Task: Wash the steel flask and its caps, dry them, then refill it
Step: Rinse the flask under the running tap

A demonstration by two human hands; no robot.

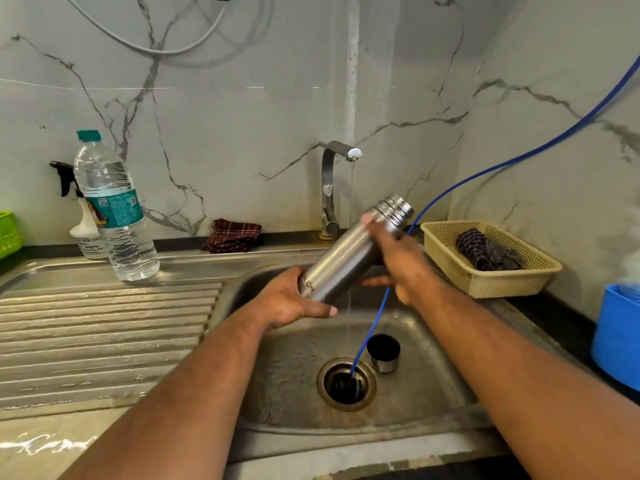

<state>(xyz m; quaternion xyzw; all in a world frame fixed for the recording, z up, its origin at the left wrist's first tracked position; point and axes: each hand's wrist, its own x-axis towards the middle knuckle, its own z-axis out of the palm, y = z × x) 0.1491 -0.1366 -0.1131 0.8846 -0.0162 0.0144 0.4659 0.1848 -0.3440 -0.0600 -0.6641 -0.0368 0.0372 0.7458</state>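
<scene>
Nothing was properly readable: the water bottle (116,209) label carried QR codes, the steel flask (341,263) faint, illegible letters

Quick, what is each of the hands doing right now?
Left hand: closed around the base of the steel flask.
Right hand: closed around the flask's upper part, near its neck.

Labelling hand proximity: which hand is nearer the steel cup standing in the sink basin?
Right. The right hand grips the flask near its neck, almost directly above the cup; the left hand holds the flask's base, up and off to the left.
</scene>
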